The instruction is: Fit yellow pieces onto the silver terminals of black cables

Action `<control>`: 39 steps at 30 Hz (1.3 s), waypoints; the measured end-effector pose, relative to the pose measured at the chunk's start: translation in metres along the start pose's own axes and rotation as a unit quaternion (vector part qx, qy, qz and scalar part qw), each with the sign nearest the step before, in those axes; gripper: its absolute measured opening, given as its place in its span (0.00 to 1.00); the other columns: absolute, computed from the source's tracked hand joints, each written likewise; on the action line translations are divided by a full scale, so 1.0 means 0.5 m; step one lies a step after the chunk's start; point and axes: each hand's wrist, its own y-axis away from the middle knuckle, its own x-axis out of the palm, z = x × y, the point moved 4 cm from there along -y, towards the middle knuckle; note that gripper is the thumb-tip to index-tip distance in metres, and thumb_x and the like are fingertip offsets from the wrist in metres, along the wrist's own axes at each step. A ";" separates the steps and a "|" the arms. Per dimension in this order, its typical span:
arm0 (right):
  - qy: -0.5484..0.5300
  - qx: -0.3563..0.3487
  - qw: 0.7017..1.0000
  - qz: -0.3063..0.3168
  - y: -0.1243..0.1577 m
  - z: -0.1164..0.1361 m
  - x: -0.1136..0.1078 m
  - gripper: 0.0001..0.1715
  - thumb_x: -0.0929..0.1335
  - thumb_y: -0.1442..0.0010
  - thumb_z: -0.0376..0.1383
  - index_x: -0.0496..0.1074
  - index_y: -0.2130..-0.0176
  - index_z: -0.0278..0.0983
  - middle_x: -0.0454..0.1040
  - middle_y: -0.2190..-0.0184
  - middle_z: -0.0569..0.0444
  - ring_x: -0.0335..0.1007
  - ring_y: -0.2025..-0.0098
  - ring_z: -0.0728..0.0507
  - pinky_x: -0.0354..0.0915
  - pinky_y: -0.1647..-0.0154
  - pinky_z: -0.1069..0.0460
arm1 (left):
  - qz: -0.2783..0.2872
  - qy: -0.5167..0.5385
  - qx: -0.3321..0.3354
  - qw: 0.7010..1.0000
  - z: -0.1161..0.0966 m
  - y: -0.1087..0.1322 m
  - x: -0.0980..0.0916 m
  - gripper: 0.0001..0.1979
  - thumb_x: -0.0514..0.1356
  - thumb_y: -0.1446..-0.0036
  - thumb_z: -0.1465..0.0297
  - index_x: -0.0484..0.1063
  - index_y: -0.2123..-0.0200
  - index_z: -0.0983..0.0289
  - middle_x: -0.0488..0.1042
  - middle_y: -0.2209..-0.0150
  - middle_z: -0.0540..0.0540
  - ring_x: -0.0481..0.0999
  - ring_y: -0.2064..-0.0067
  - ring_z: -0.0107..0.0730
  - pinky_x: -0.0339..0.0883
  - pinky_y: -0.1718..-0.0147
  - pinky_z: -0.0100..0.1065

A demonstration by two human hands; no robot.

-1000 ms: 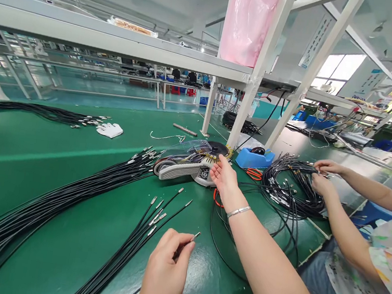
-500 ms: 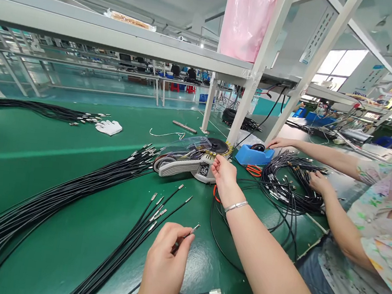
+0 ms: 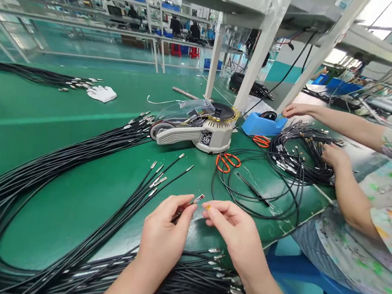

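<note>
The right hand [image 3: 238,235] has been moved from the tape dispenser [image 3: 215,137] to the metal connector [image 3: 199,198]; both parts are thus brought together for work. The connector, apparently on the end of a black cable, is pinched between thumb and forefinger of the left hand [image 3: 166,230], above the green table [image 3: 40,115]. A small yellow piece [image 3: 208,207] is gripped by the closed right fingertips, just apart from the connector. In the blue holder [image 3: 262,126], a dark roll [image 3: 268,115] is seated.
</note>
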 end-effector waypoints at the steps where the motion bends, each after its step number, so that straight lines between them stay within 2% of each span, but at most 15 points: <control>1: 0.000 -0.005 1.000 0.007 0.001 0.000 0.005 0.14 0.71 0.49 0.43 0.75 0.68 0.35 0.78 0.65 0.48 0.73 0.63 0.44 0.68 0.61 0.50 | 0.002 -0.006 0.002 1.000 -0.003 0.002 0.001 0.07 0.59 0.45 0.67 0.76 0.65 0.61 0.78 0.70 0.51 0.76 0.71 0.29 0.72 0.73 0.29; 4: 0.001 -0.013 1.000 0.017 -0.004 0.005 0.018 0.13 0.71 0.48 0.43 0.75 0.69 0.35 0.78 0.66 0.49 0.73 0.63 0.44 0.69 0.60 0.50 | 0.013 -0.025 0.033 0.999 -0.018 0.004 0.002 0.07 0.57 0.44 0.69 0.75 0.67 0.61 0.78 0.71 0.51 0.77 0.70 0.29 0.72 0.71 0.29; 10: -0.009 -0.006 1.000 -0.003 0.001 0.014 0.026 0.11 0.72 0.49 0.41 0.74 0.71 0.35 0.79 0.68 0.51 0.74 0.65 0.45 0.69 0.60 0.50 | 0.002 -0.086 0.134 0.987 -0.032 0.012 -0.002 0.07 0.56 0.43 0.71 0.73 0.63 0.62 0.78 0.67 0.51 0.77 0.69 0.28 0.71 0.68 0.28; 13: 0.001 0.000 1.000 -0.020 0.003 0.016 0.025 0.11 0.72 0.50 0.41 0.74 0.73 0.35 0.79 0.69 0.50 0.74 0.65 0.44 0.69 0.61 0.50 | -0.002 -0.115 0.145 0.983 -0.028 0.019 0.001 0.06 0.56 0.42 0.71 0.71 0.62 0.62 0.78 0.67 0.51 0.77 0.68 0.28 0.70 0.67 0.28; 17: 0.012 0.001 0.999 -0.030 0.000 0.016 0.024 0.09 0.71 0.50 0.40 0.74 0.73 0.35 0.79 0.69 0.50 0.75 0.64 0.43 0.69 0.61 0.50 | -0.017 -0.144 0.158 0.977 -0.029 0.022 0.001 0.03 0.55 0.42 0.71 0.69 0.65 0.62 0.76 0.70 0.50 0.76 0.71 0.27 0.69 0.70 0.28; 24: -0.004 0.006 0.999 -0.041 -0.001 0.020 0.029 0.06 0.71 0.52 0.37 0.75 0.75 0.36 0.80 0.69 0.50 0.75 0.64 0.42 0.69 0.61 0.49 | -0.016 -0.159 0.265 0.951 -0.042 0.024 -0.001 0.07 0.53 0.40 0.76 0.68 0.66 0.62 0.76 0.70 0.50 0.75 0.69 0.26 0.68 0.67 0.27; 39: 0.013 0.007 0.999 -0.052 -0.004 0.029 0.033 0.06 0.71 0.53 0.37 0.74 0.76 0.35 0.79 0.70 0.50 0.75 0.65 0.43 0.68 0.61 0.50 | 0.000 -0.128 0.272 0.954 -0.044 0.026 -0.002 0.10 0.53 0.41 0.79 0.70 0.60 0.61 0.76 0.66 0.51 0.75 0.65 0.25 0.68 0.64 0.26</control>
